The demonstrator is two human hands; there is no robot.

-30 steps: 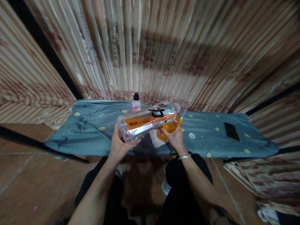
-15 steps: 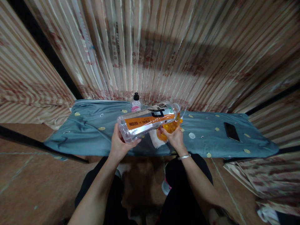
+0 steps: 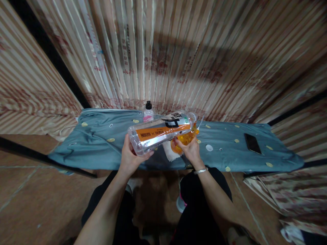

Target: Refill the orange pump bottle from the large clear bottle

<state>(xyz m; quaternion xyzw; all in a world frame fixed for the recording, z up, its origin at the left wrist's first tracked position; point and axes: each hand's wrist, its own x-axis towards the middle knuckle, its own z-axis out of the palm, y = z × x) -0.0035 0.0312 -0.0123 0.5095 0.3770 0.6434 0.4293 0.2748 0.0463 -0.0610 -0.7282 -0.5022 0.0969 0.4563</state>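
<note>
Near its base, my left hand [image 3: 131,157] grips a large clear plastic bottle [image 3: 163,131] with an orange and silver label. The bottle is tilted, its mouth toward the right and slightly higher in the picture than its base. My right hand [image 3: 191,151] is wrapped around an orange container [image 3: 186,137], which sits beneath the bottle's neck and is partly hidden by it. A thin pale stick-like piece [image 3: 201,123] rises beside the container. Whether liquid is flowing between the two cannot be made out. Under the orange container lies a white cloth or tissue [image 3: 170,152].
A blue-grey cloth with yellow motifs covers the narrow table [image 3: 94,146]. On it are a small black-capped bottle [image 3: 148,112] at the back, a round white cap [image 3: 209,148] and a dark phone [image 3: 252,143] at the right. A striped curtain [image 3: 163,51] hangs behind.
</note>
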